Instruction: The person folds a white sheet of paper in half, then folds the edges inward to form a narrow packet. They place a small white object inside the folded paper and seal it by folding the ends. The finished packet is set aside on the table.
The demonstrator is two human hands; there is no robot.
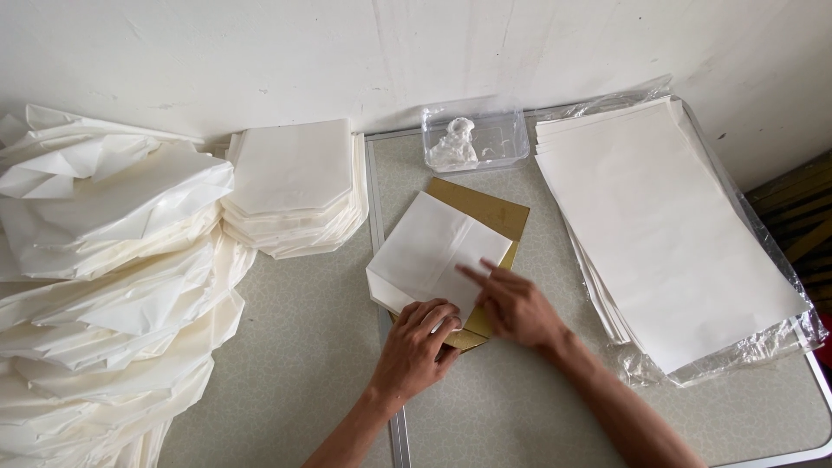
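Centre of frame: folded white paper point(438, 250) lying on a gold board point(492, 217). Left hand point(419, 344) pressed flat on the paper's lower edge, gripping nothing; right hand point(513, 303) just beside it, index finger extended, stroking the fold. Right of frame: stack of white sheets point(667, 225).

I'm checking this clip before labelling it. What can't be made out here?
- Right hand: motion-blurred in the head view; finger contact unclear.
- Gold board: mostly covered by the folded white paper.
- Clear container: contents too small to identify.
- Pile of white bags: cut off by the left edge.
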